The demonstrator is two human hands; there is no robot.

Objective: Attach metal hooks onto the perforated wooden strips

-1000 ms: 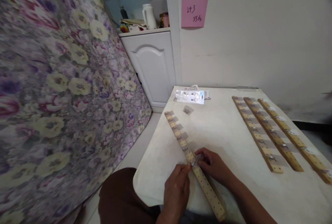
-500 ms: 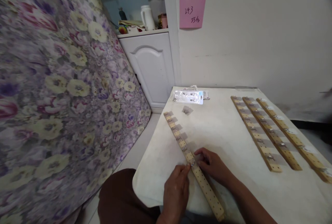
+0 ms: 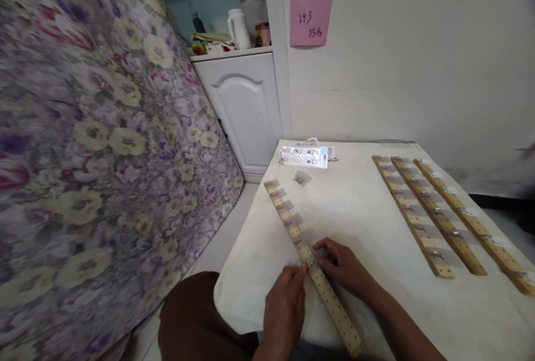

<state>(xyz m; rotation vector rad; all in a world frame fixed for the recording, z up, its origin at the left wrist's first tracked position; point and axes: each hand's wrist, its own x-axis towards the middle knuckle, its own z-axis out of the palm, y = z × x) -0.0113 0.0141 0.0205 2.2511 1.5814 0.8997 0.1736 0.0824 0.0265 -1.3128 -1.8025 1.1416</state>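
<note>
A long wooden strip [image 3: 334, 302] with rows of holes lies slantwise across the white-covered table. Along its far half sit several small metal pieces [image 3: 297, 239], with clear plastic flaps [image 3: 296, 219] reaching to the right. My left hand [image 3: 284, 302] is closed, its thumb and fingertips pressing a small shiny metal piece [image 3: 310, 264] at the strip's left edge. From the right side, my right hand [image 3: 343, 265] curls its thumb and forefinger beside that same piece. Whatever lies between those right fingers is too small and see-through to make out.
Three similar strips with metal pieces, one a wooden strip [image 3: 412, 216], lie at the right. Clear packaging [image 3: 304, 156] and a small clear flap [image 3: 301, 178] lie toward the back. A floral curtain [image 3: 125, 183] hangs left; a wall [image 3: 397, 71] stands behind the table.
Both hands keep nearly the same place at the metal piece on the strip. The camera view has shifted very slightly; nothing else visibly moved.
</note>
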